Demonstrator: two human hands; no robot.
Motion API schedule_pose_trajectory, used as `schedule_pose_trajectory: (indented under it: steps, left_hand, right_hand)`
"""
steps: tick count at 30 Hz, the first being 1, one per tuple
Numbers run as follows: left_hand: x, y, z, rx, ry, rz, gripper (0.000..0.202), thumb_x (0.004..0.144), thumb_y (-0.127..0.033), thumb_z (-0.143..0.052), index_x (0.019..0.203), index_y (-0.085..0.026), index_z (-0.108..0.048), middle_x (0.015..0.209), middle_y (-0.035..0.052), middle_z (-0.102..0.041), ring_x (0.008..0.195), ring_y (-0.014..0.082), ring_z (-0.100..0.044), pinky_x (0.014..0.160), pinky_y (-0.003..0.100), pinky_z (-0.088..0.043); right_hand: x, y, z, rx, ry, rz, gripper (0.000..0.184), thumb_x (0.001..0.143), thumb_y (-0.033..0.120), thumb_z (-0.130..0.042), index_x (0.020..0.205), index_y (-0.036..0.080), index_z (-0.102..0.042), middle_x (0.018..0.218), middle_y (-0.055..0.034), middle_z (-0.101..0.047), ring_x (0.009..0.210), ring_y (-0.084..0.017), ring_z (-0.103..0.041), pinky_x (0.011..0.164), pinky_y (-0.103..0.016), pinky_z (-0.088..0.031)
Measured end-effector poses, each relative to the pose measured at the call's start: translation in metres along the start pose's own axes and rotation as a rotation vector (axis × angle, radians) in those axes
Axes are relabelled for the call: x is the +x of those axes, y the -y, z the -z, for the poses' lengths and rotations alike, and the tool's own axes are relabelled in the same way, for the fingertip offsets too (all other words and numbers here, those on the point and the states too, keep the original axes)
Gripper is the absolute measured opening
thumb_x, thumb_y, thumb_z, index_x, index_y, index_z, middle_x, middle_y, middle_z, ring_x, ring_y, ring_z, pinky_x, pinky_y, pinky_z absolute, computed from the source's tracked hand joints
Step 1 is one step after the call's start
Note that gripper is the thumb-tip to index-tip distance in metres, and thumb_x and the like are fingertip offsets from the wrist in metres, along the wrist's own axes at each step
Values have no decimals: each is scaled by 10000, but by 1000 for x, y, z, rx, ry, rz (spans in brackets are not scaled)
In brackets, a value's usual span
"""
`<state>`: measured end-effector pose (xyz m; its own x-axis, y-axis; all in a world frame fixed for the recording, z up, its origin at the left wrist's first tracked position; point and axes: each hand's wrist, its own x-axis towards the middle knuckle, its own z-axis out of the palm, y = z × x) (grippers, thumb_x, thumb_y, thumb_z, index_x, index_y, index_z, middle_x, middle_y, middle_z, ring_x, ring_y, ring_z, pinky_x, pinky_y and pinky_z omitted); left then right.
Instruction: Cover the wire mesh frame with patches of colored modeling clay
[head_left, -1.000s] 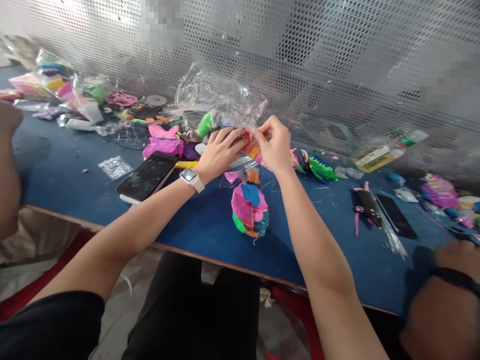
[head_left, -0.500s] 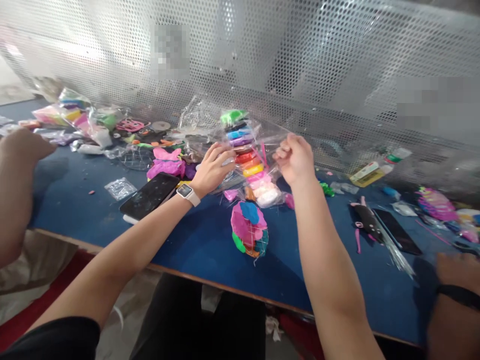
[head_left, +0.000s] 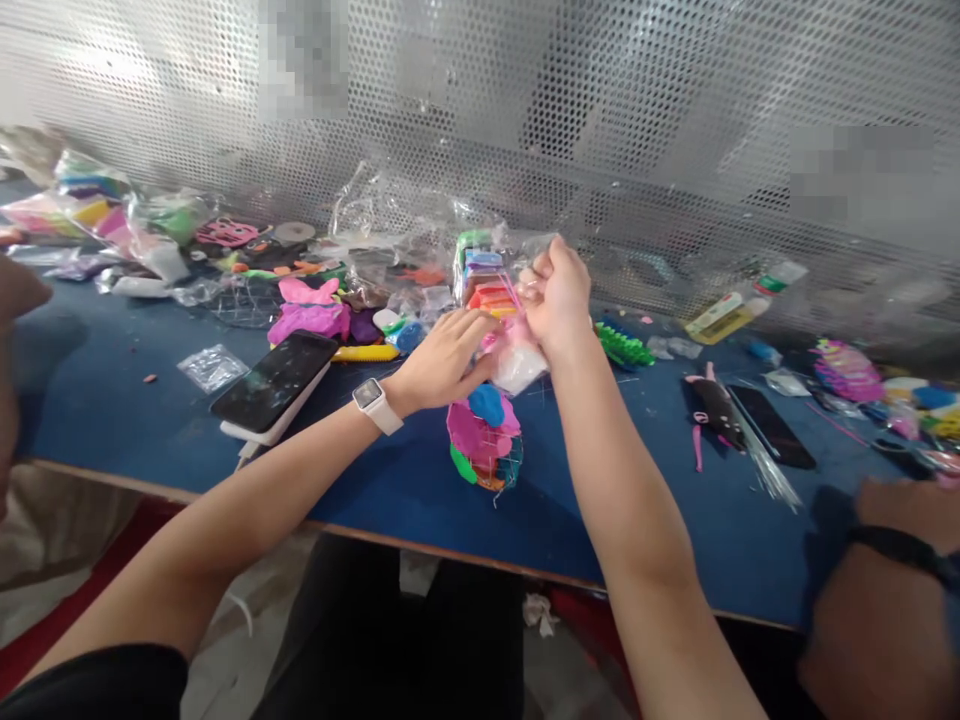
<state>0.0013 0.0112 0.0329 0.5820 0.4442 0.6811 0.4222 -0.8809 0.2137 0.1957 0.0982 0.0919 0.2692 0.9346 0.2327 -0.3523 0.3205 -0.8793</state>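
A clear plastic bag of coloured modelling clay packets hangs between my two hands over the table. My right hand is closed, pinching the upper right of the bag. My left hand, with a white watch on its wrist, has thumb and fingers around the bag's lower left side; its fingertips are partly hidden by the plastic. Just below the bag stands a small wire-mesh form partly covered with pink, blue, green and orange clay.
A phone on a white block, pink clay and a yellow stick lie left. Green clay, a bottle, a black clay figure and another phone lie right. Other people's arms show at both sides.
The bag is gathered closer, and its packets have shifted nearer my hands. My left hand has moved in toward the right hand, uncovering the yellow stick. The view has shifted slightly.
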Motion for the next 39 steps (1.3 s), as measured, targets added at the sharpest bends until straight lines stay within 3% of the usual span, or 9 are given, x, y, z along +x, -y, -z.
schedule_pose_trajectory:
  steps: [3, 8, 15, 19, 22, 29, 34, 39]
  left_hand:
    - [1, -3, -2, -50, -9, 56, 238, 1151, -306, -524, 1300, -151, -626, 1272, 167, -739, 1206, 321, -663, 1076, 513, -548]
    - [6, 4, 0, -77, 23, 108, 129, 1171, -308, -539, 1151, -206, -616, 1100, 96, -732, 1077, 278, -633, 1007, 460, -521]
    - [6, 20, 10, 46, -56, 3, 317, 1221, -354, -472, 958, -223, -590, 899, 61, -669, 888, 257, -547, 848, 424, -460]
    - [-2, 30, 13, 134, -58, -74, 366, 1202, -433, -560, 914, -217, -622, 938, 82, -676, 928, 268, -546, 873, 428, -480]
    - [-4, 35, 6, 208, 14, -110, 354, 1197, -452, -576, 977, -202, -695, 993, 105, -695, 948, 275, -563, 882, 426, -499]
    - [-4, 39, -14, 291, 102, 4, 357, 1228, -429, -492, 1105, -188, -725, 1076, 122, -746, 1059, 285, -665, 948, 422, -550]
    - [-6, 32, -25, 173, 132, -11, 256, 1222, -341, -501, 1292, -180, -687, 1291, 150, -748, 1207, 282, -717, 1072, 441, -602]
    - [-9, 32, -26, 137, 270, -94, 252, 1160, -184, -547, 1345, -168, -719, 1466, 173, -712, 1369, 297, -716, 1216, 471, -585]
  right_hand:
    - [-1, 0, 0, 28, 7, 16, 653, 968, 707, -826, 836, 288, -343, 643, 106, -283, 489, -105, -314, 470, -276, -276]
    - [0, 9, 6, 97, 11, 27, 662, 976, 704, -824, 825, 281, -337, 624, 107, -316, 472, -96, -308, 433, -258, -280]
    - [15, 26, 28, 156, -26, -42, 678, 1061, 551, -802, 771, 265, -259, 591, 121, -222, 444, -83, -187, 388, -225, -215]
    - [27, 38, 54, 105, -73, -51, 707, 1069, 477, -812, 754, 257, -219, 600, 123, -148, 449, -85, -140, 375, -207, -200]
    - [31, 34, 59, 108, -68, -56, 677, 1083, 459, -785, 748, 258, -232, 597, 124, -144, 452, -89, -123, 377, -202, -196]
    - [55, 15, 14, -81, 62, -118, 602, 1025, 455, -771, 717, 271, -288, 557, 119, -218, 467, -105, -121, 390, -215, -178]
    - [87, 27, -19, -266, 309, -237, 488, 954, 477, -812, 727, 276, -431, 554, 116, -294, 456, -81, -144, 404, -215, -161]
    - [101, 49, -41, -460, 551, -482, 400, 936, 469, -752, 721, 263, -485, 565, 97, -332, 453, -60, -130, 415, -213, -115]
